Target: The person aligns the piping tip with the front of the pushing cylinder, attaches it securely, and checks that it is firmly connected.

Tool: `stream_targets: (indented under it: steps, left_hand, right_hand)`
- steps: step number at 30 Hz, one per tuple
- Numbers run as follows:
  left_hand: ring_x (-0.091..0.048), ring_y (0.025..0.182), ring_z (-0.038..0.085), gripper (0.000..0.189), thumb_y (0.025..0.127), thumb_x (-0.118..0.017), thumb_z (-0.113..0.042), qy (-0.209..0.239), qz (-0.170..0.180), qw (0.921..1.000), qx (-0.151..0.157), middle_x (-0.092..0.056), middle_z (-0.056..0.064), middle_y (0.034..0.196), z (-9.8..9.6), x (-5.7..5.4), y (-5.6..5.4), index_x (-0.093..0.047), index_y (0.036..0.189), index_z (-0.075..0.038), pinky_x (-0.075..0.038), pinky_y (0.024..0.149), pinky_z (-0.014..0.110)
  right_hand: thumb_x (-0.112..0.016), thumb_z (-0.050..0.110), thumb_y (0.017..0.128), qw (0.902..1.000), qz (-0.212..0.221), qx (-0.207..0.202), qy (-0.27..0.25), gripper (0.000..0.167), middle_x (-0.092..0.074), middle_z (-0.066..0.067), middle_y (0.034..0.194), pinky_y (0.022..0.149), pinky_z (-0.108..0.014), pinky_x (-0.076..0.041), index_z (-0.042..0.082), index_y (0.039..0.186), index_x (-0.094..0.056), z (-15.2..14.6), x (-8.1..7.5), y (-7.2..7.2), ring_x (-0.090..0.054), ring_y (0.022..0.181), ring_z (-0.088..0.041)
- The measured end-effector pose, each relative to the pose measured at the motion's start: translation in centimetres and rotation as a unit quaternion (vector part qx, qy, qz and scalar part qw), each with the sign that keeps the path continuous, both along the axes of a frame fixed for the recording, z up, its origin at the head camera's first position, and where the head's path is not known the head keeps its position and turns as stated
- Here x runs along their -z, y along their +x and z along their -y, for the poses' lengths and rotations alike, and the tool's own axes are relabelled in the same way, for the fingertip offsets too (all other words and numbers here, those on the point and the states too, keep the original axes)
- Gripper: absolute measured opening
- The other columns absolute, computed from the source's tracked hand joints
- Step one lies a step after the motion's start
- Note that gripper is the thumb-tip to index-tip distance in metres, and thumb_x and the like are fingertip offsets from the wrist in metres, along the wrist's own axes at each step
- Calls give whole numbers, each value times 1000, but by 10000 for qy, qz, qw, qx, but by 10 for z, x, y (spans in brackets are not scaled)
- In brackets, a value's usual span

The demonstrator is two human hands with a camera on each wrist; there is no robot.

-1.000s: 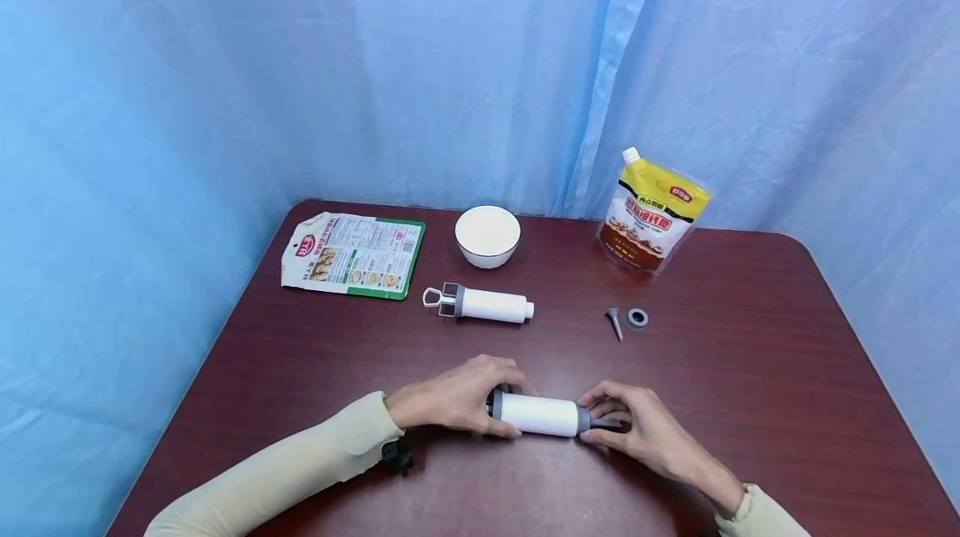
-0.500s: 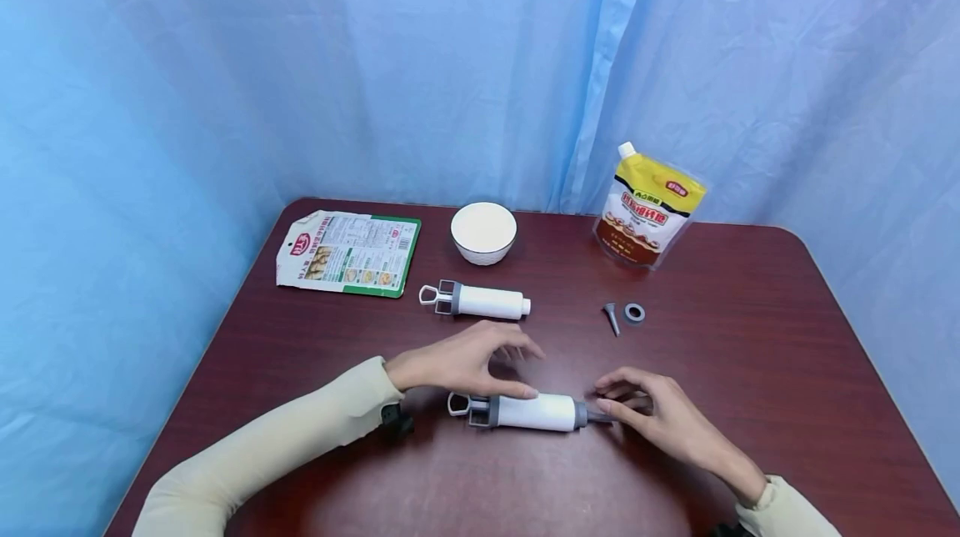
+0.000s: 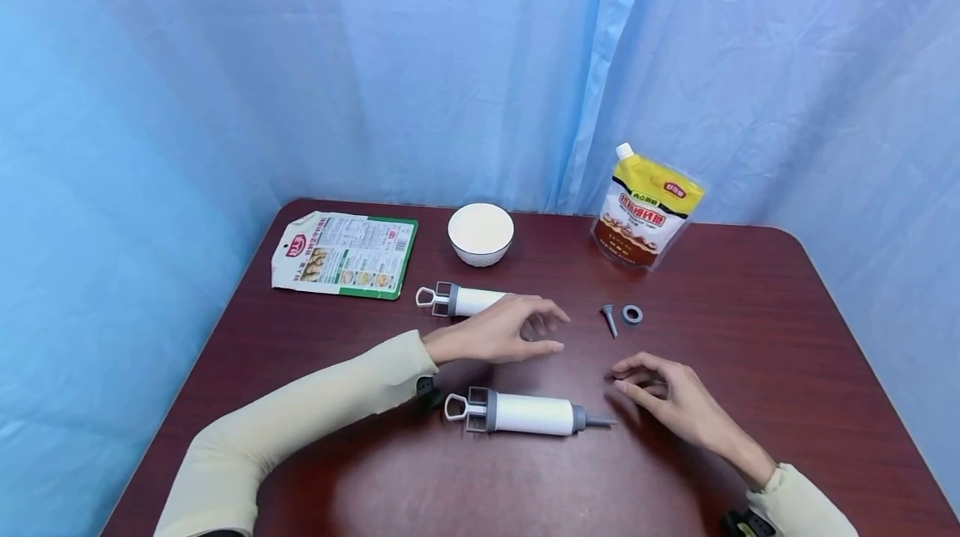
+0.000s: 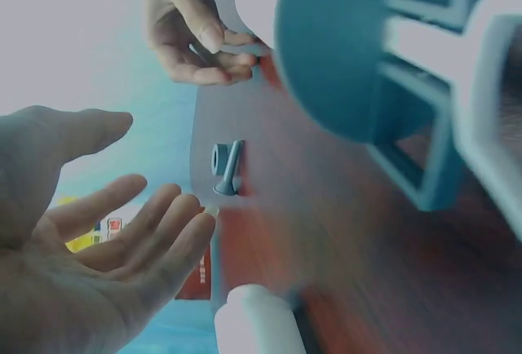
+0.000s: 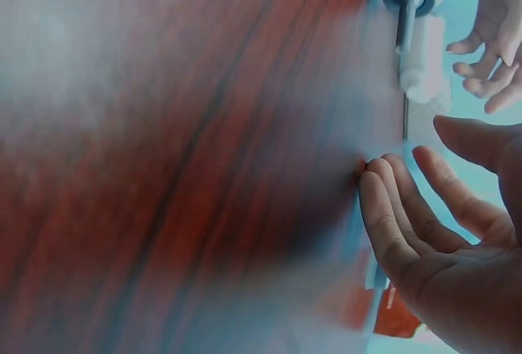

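Observation:
A white piping syringe (image 3: 533, 414) with a grey collar, a loop handle and a slim grey nozzle lies on the table nearest me. Beyond it, my left hand (image 3: 504, 330) hovers with fingers spread loosely and nothing in them. That hand overlaps the front end of a second white syringe (image 3: 476, 301) farther back, which shows no grey nozzle. To the right of the near syringe's tip, my right hand (image 3: 679, 400) is held with fingers loosely bent. The right wrist view shows its palm (image 5: 465, 289) bare, with fingertips close to the table.
Behind the hands lie a small grey nozzle (image 3: 609, 321) and a grey ring (image 3: 632, 315). A white bowl (image 3: 481, 238) stands at the back middle. A flat printed packet (image 3: 344, 255) lies back left, and a spouted yellow pouch (image 3: 647, 208) stands back right, before a blue curtain.
Both hands have let go of the near syringe, which stays on the table. My left hand has lifted off and moved away and right; the right hand has drawn back right from the nozzle.

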State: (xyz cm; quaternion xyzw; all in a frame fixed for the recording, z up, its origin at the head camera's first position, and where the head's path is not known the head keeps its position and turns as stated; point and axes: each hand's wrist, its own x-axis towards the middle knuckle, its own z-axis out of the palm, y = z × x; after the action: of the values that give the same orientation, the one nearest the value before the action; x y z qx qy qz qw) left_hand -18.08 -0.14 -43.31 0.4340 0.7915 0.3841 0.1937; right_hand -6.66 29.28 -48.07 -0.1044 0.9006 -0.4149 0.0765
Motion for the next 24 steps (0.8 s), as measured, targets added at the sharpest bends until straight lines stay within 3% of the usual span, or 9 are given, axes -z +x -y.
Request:
stream_targets:
  steps: [10, 24]
  left_hand:
    - [-73, 111, 25, 47, 100, -71, -26, -592, 10, 9978, 281, -71, 16, 127, -31, 2, -12, -61, 141, -6, -57, 95, 26]
    - [-71, 112, 19, 44, 96, -76, -20, -715, -386, 9966, -155, -73, 11, 125, -79, 15, -34, -64, 136, -6, -53, 93, 18]
  right_hand:
    - [-72, 8, 98, 9996, -1, 224, 189, 20, -75, -10, 113, 78, -22, -61, 8, 117, -71, -13, -2, -14, -76, 94, -10]
    - [-80, 7, 91, 9981, -404, 415, 218, 28, -76, -15, 112, 72, -21, -60, 4, 117, -70, -30, -4, -37, -77, 88, -12]
